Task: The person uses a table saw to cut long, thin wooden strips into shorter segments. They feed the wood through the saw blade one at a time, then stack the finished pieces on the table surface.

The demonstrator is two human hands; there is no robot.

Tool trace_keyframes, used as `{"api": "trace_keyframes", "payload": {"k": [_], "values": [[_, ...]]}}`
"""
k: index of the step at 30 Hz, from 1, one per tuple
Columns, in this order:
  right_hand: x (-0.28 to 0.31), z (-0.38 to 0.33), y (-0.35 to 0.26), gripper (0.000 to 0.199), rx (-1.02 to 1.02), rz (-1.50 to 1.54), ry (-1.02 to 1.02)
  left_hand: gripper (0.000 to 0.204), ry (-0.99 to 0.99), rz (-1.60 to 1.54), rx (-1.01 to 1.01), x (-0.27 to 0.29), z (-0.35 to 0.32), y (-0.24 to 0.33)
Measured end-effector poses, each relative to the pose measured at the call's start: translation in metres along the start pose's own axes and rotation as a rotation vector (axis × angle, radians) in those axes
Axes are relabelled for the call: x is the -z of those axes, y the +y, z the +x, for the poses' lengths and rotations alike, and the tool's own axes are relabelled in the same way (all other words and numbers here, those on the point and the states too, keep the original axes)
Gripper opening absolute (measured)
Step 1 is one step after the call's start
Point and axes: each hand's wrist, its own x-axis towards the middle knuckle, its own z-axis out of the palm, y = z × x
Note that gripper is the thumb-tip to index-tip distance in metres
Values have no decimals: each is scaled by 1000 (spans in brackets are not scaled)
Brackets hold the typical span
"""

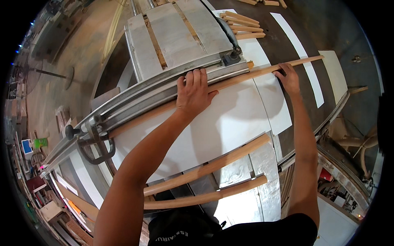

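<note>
Head view: a long wooden strip [238, 80] is laid slantwise on a white panel [238, 110], along a grey metal fence [139, 98].
Left hand: the left hand [192, 92] is set palm down, with its fingers slightly bent and reached over the strip onto the fence; the thumb is spread to the right, beside the strip. Whether the strip is gripped cannot be told.
Right hand: the right hand [288, 77] is half closed at the strip's farther stretch, which is touched by fingers and thumb; how firmly it is held cannot be told.
Fence end: a dark clamp [98, 160] is seen at the lower left.
Near side: two wooden bars [209, 166] are placed toward the body.
Far side: short wooden pieces [246, 29] are bunched beside a slotted metal plate [168, 33].
</note>
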Motion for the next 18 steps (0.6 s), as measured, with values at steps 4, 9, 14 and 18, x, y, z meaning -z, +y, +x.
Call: {"api": "trace_keyframes", "payload": {"k": [4, 9, 14, 18], "values": [[3, 9, 34, 48, 6, -17, -37, 86, -15, -16, 3, 1, 3, 3], [-4, 10, 30, 50, -19, -77, -59, 88, 12, 12, 10, 1, 1, 2], [-5, 10, 36, 49, -27, -77, -46, 89, -42, -9, 39, 2, 4, 5], [-5, 13, 33, 49, -32, -42, -33, 88, -18, -9, 39, 3, 4, 5]]}}
